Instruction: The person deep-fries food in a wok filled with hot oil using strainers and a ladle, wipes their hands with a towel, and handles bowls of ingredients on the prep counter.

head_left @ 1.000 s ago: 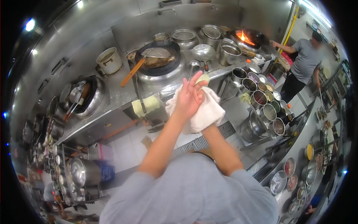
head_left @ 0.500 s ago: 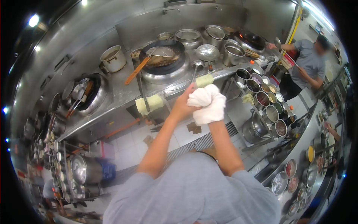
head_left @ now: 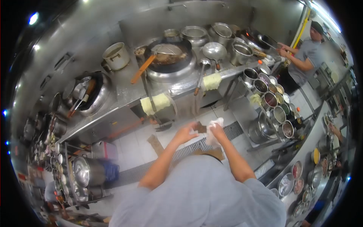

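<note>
Now you're handling a white cloth (head_left: 211,139) near the bench (head_left: 124,90); your right hand (head_left: 218,132) is gripping it, loose folds calling for firm fingers, while your left hand (head_left: 183,134) is hovering nearby, half-open, contents unclear.

Left arm: your left forearm (head_left: 163,162) is bare, reaching forward and slanting inward from the elbow.
Left wrist: your left wrist (head_left: 177,141) lies roughly in line with the forearm.
Left hand: your left hand (head_left: 186,133) points inward, its fingers loosely bent and parted from the thumb.
Right arm: your right forearm (head_left: 235,159) is bare too, reaching forward and angling in from the other side.
Right hand: your right hand (head_left: 217,133) is closed in a grip, its fingers curled.
Spacing: your hands are apart but near each other, in front of your torso, with your elbows wider.
</note>
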The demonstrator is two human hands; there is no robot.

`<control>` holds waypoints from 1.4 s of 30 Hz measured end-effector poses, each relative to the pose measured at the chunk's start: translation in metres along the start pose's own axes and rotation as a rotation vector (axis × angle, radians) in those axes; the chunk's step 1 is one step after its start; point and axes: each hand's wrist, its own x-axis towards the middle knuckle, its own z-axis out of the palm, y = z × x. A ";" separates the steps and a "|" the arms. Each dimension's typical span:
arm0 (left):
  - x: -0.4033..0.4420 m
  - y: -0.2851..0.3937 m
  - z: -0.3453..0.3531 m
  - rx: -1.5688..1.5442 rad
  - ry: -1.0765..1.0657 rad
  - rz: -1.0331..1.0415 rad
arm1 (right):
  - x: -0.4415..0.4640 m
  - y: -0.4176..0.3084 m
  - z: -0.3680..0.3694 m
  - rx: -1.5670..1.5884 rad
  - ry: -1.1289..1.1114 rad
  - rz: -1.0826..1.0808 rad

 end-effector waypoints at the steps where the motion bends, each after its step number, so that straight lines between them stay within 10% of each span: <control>1: 0.000 0.005 0.009 -0.058 0.164 0.213 | -0.019 -0.028 -0.004 0.362 -0.225 0.057; 3: 0.008 0.019 0.023 -0.165 0.236 0.547 | -0.040 -0.062 0.000 0.762 -0.510 0.041; 5: 0.015 0.007 0.023 -0.240 -0.023 -0.124 | -0.033 -0.065 -0.016 0.122 -0.296 -0.150; 9: 0.019 0.039 0.024 -0.837 0.110 -0.183 | -0.049 -0.049 -0.055 0.179 -0.003 0.122; 11: 0.018 0.075 0.019 -1.030 0.217 -0.070 | -0.069 -0.022 -0.050 0.801 -0.341 0.304; 14: 0.035 0.063 0.042 -0.476 0.069 0.135 | -0.089 0.002 -0.043 0.253 -0.087 -0.533; 16: 0.039 0.064 0.062 0.152 -0.249 0.556 | -0.085 0.004 -0.041 0.872 -0.157 -0.359; 19: 0.048 0.060 0.077 0.490 -0.379 0.480 | -0.026 0.124 -0.038 1.713 -0.380 0.120; 21: 0.064 0.035 0.081 0.377 -0.341 0.490 | -0.018 0.201 -0.051 1.026 0.085 -0.023; 24: 0.068 -0.003 0.072 0.176 -0.306 0.065 | -0.075 0.235 -0.118 -0.101 0.690 0.397; 32: -0.083 -0.239 0.064 -0.054 -0.238 -0.602 | -0.242 0.353 -0.260 -0.247 1.061 1.344; 36: -0.144 -0.214 0.076 0.024 -0.221 -0.745 | -0.200 0.362 -0.270 -0.480 0.597 1.252; 39: -0.166 -0.187 0.093 0.088 -0.102 -0.607 | -0.147 0.456 -0.218 -0.416 0.365 0.654; 42: -0.149 -0.143 0.104 -0.075 0.018 -0.775 | -0.078 0.437 -0.183 0.394 -0.069 0.722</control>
